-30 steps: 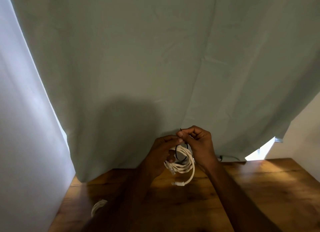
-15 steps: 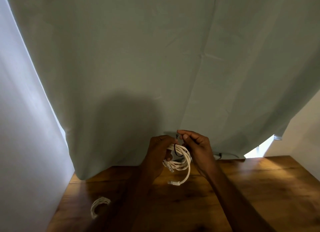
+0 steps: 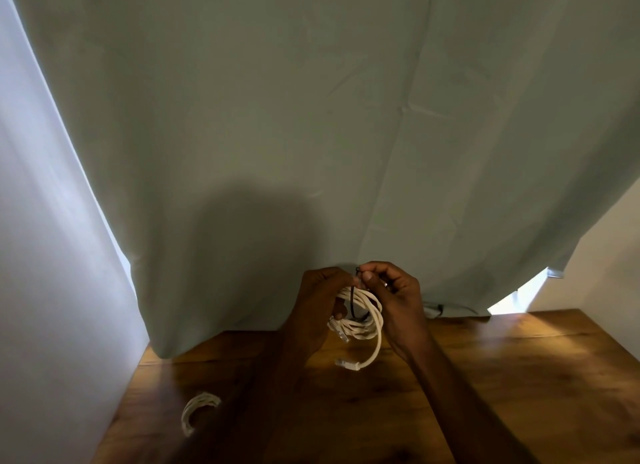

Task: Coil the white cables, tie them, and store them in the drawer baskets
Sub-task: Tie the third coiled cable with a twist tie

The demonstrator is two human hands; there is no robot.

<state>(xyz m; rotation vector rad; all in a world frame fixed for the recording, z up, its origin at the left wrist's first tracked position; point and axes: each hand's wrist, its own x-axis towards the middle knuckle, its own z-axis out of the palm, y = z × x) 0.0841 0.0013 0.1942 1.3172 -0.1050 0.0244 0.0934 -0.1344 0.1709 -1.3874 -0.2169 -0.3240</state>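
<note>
Above the wooden table I hold a coiled white cable [image 3: 363,321] between both hands. My left hand [image 3: 320,304] grips the coil's left side. A thin black tie [image 3: 352,300] runs across the coil, and my right hand [image 3: 394,297] pinches its upper end between thumb and fingers. Two plug ends of the cable hang below the coil, one near the table top. A second coiled white cable [image 3: 197,410] lies on the table at the front left, partly behind my left forearm.
The wooden table [image 3: 519,377] fills the lower view. A grey-green curtain [image 3: 311,134] hangs right behind it, its hem on the table's back edge. A pale wall stands close on the left. A dark cord [image 3: 440,307] lies by the curtain hem.
The hands stay at the same place over the table. My right hand's fingers have shifted on the tie's top end, and the coil hangs a little lower.
</note>
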